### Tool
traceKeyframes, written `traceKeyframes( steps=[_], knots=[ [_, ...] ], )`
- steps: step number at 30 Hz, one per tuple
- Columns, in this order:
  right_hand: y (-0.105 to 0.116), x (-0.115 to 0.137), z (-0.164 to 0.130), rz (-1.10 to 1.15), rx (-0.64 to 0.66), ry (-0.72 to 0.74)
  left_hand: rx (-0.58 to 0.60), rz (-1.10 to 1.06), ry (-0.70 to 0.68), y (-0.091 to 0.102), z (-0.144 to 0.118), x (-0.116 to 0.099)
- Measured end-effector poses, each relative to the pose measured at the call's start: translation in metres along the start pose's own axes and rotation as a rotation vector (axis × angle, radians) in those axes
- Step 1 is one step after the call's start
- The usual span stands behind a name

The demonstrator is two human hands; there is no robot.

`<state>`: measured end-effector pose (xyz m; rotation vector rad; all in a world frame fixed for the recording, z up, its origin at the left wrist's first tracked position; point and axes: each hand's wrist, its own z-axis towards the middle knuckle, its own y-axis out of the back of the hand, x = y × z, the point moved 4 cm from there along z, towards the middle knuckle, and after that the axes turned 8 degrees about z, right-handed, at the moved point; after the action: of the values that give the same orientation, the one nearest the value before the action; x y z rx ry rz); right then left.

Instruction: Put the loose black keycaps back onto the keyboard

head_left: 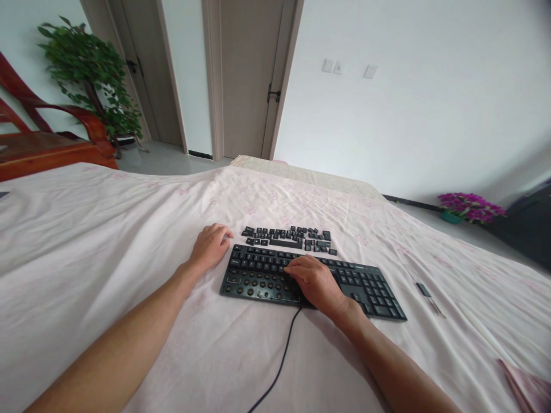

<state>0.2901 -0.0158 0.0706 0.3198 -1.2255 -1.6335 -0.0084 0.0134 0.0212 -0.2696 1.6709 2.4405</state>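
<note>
Keycaps (287,237) loose beyond keyboard (370,284); right hand (316,281) on keyboard.

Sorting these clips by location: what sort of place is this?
Probably a room in a home: a cloth-covered surface, interior doors, a wooden chair and a potted plant. Both hands work at a keyboard with loose keycaps.

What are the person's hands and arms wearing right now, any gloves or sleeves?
Nothing shows on either: the left hand and right hand are bare, without gloves, and both forearms are uncovered as far as the frame shows. No watch, ring or wristband is visible.
</note>
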Motion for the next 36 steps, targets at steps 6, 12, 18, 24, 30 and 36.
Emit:
traceKeyframes(
  steps=[6,12,18,24,30,36],
  knots=[
    [0.000,0.001,-0.002,-0.004,-0.005,0.049,-0.004,-0.001,-0.011,0.001,0.000,-0.001],
    [-0.002,-0.008,-0.004,0.080,-0.070,-0.003,0.001,-0.004,-0.006,0.000,0.000,0.000],
    [-0.001,-0.012,-0.007,0.171,-0.121,-0.090,0.007,-0.007,0.009,0.001,0.000,-0.001],
    [-0.004,-0.010,-0.008,0.150,-0.123,-0.079,0.002,-0.009,0.010,0.001,0.000,-0.001],
    [-0.004,-0.007,-0.007,0.088,-0.085,0.000,-0.001,-0.011,0.006,0.001,0.000,-0.001],
    [-0.002,-0.006,-0.007,0.081,-0.074,0.015,0.002,-0.013,0.003,0.001,0.000,0.000]
  ],
)
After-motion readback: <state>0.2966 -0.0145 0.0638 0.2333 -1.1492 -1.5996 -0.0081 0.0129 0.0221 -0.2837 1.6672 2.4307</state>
